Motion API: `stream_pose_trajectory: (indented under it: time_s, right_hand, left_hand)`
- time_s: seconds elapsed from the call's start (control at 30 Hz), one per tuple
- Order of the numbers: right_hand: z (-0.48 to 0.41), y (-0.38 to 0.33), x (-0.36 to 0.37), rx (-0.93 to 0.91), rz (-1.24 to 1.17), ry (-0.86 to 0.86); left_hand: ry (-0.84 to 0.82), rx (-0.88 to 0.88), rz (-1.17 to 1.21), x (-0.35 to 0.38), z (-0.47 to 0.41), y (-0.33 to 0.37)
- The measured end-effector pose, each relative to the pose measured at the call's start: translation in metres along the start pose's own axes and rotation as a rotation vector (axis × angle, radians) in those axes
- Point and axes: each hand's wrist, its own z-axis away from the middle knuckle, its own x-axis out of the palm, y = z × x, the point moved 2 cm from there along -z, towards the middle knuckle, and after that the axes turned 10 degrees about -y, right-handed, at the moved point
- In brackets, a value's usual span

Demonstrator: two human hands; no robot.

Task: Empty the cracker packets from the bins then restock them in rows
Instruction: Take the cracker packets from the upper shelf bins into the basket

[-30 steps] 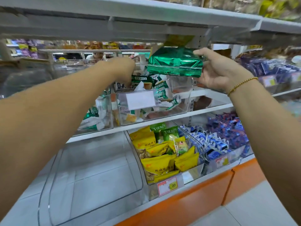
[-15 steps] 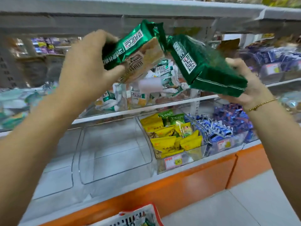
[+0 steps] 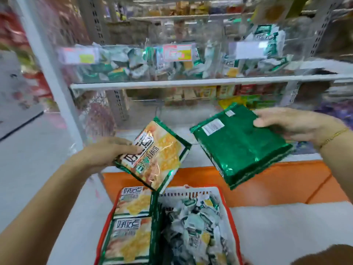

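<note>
Two cracker packets (image 3: 156, 155) over crowded basket (image 3: 187, 194)

Green pack (image 3: 240, 148) and printed pack (image 3: 154, 155) I'm holding over the basket (image 3: 191, 193): shiny crinkly foil. Basket's red plastic, bins (image 3: 133, 60) beyond it clear plastic.

A: The light is bright, even and cool, with only faint shadow beneath the shelf (image 3: 191, 84).
B: Glare streaks the foil of the green packet (image 3: 240, 148). The bins (image 3: 133, 60) above smear with motion blur, worst at the left edge, where the white post (image 3: 54, 77) leans from the wide lens. The basket (image 3: 191, 192) looks fairly sharp.
</note>
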Motion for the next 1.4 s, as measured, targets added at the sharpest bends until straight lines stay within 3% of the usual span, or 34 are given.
stream_pose_trajectory:
  time_s: [0.1,0.2,0.3,0.4,0.5,0.67,0.9,1.4]
  right_hand:
    - [-0.037,0.016,0.028,0.201,0.198,-0.076]
    - [-0.071,0.025,0.059,0.299,0.43,-0.109]
    - [-0.099,0.038,0.083,0.313,0.646,-0.103]
    - [-0.119,0.053,0.1,0.298,0.948,-0.055]
    - [-0.13,0.067,0.111,0.283,1.079,-0.036]
    - [-0.138,0.085,0.115,0.234,1.092,-0.006]
    - [-0.139,0.101,0.112,0.214,1.091,0.068]
    - [-0.141,0.097,0.142,0.133,1.243,0.121]
  left_hand:
    - [-0.096,-0.214,0.144,-0.019,0.012,-0.073]
    - [-0.196,-0.322,0.378,-0.025,0.021,-0.124]
    - [-0.179,-0.338,0.544,-0.032,0.024,-0.172]
    - [-0.127,-0.392,0.588,-0.037,0.021,-0.206]
    - [-0.121,-0.431,0.574,-0.042,0.007,-0.222]
    - [-0.105,-0.457,0.374,-0.051,-0.037,-0.229]
    - [-0.476,-0.454,0.124,-0.035,-0.089,-0.21]
    - [-0.531,-0.449,0.027,-0.036,-0.119,-0.229]
